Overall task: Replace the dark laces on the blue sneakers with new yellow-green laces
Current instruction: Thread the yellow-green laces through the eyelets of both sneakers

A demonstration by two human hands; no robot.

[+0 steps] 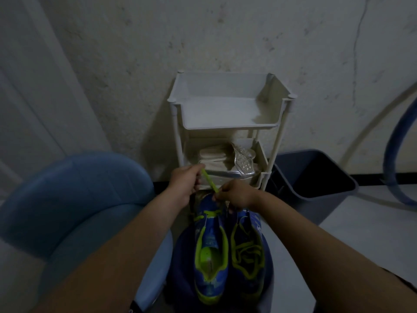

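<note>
Left hand (pixel 186 180): fingers curled round the upper end of the lace (pixel 209 180), held at about 11 o'clock from the shoes.
Right hand (pixel 235 195): pinching the same lace lower down, just over the far end of the left shoe (pixel 211 251). Its fingertips face away from me, so I can't tell how many of them grip.
Lace: a short taut stretch shows between my two hands, long axis running 11 to 5 o'clock. One yellow-green crossing already lies over the eyelets at the shoe's 12 o'clock end.
Left shoe: lies lengthwise 12 to 6, otherwise unlaced, green lining open to view.
Right shoe (pixel 247 251): touching the left shoe on its 3 o'clock side, with yellow-green lace through it and sitting loose.
Dark laces: none I can pick out with certainty in this dim light.
Step, as I judge it: early lacing of the left shoe, drawing the lace snug through the first eyelets. I'd put the whole job a little past halfway.
Next move turns on: the empty eyelets lie at 6 o'clock from the right fingers, toward me. The right hand is nearer them, but the left holds the upper end, so that end must come down and across.
Risk: uneven lace ends if one side is overdrawn.
Around: rack (pixel 228 114) at 12 o'clock, bin (pixel 316 172) at 2, chair (pixel 74 195) at 9.
</note>
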